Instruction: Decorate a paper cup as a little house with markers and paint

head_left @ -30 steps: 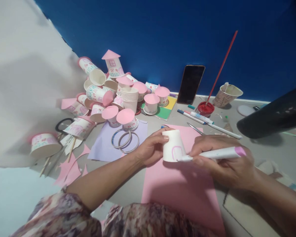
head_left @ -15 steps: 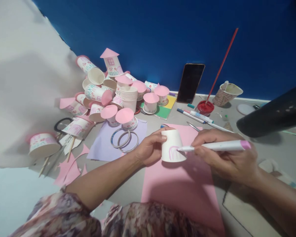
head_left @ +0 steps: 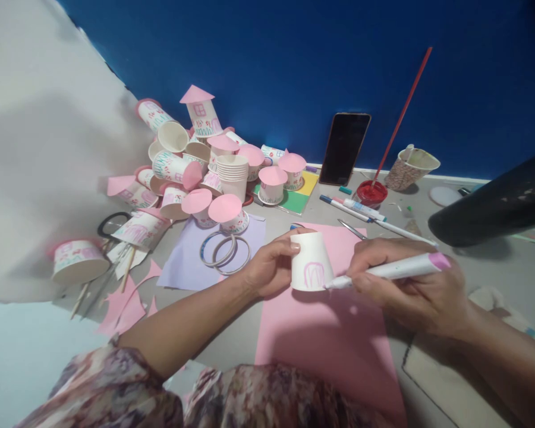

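Observation:
My left hand is closed around the left side of a white paper cup, which it holds upside down above a pink paper sheet. A purple-pink arched door outline with lines inside is drawn near the cup's wide rim. In my right hand is a white felt-tip marker with a pink end, gripped like a pen. Its tip is at the lower right of the drawing, close to the rim; whether it touches the cup I cannot tell.
Decorated paper cups with pink cone tops are heaped at the left, around a stack of plain cups. Two bangles lie on lilac paper. Behind are a phone, several markers, red paint and a dark cylinder.
The marker tip has moved down to the cup's rim, and the marker is tilted more. The arch now has its right side drawn. My left hand and the cup have barely shifted.

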### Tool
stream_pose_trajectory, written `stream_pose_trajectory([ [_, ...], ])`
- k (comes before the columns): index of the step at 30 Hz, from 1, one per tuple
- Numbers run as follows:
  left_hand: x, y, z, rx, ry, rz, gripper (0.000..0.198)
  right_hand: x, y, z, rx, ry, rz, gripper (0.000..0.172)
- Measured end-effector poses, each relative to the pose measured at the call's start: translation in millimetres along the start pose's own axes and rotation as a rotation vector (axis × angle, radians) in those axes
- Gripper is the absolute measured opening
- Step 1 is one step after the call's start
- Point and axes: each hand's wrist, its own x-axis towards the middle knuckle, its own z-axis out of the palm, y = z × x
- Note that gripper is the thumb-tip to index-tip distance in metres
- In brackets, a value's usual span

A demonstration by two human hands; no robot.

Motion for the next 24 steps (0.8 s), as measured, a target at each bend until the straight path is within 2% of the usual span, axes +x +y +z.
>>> stream_pose_trajectory([
  [5,0.7,-1.8,-0.2,-0.003,0.002,0.012,0.047,2.6,-1.4,2.2,-0.018,0.031,-0.019,0.010],
  [10,0.5,-0.9,0.7,0.010,0.000,0.004,0.048,2.0,-2.0,2.4,-0.041,-0.026,-0.038,0.015],
  [15,0.2,-0.1,1.7,0.017,0.012,-0.013,0.049,3.5,-3.4,3.0,-0.086,0.062,-0.061,0.013],
  [21,0.0,-1.3,0.3,0.019,0.005,0.000,0.048,3.7,-4.3,3.5,-0.080,-0.011,-0.072,0.014],
  [24,-0.5,-1.5,-0.1,0.038,0.006,-0.012,0.050,4.9,-5.5,4.6,-0.069,0.048,-0.090,0.013],
])
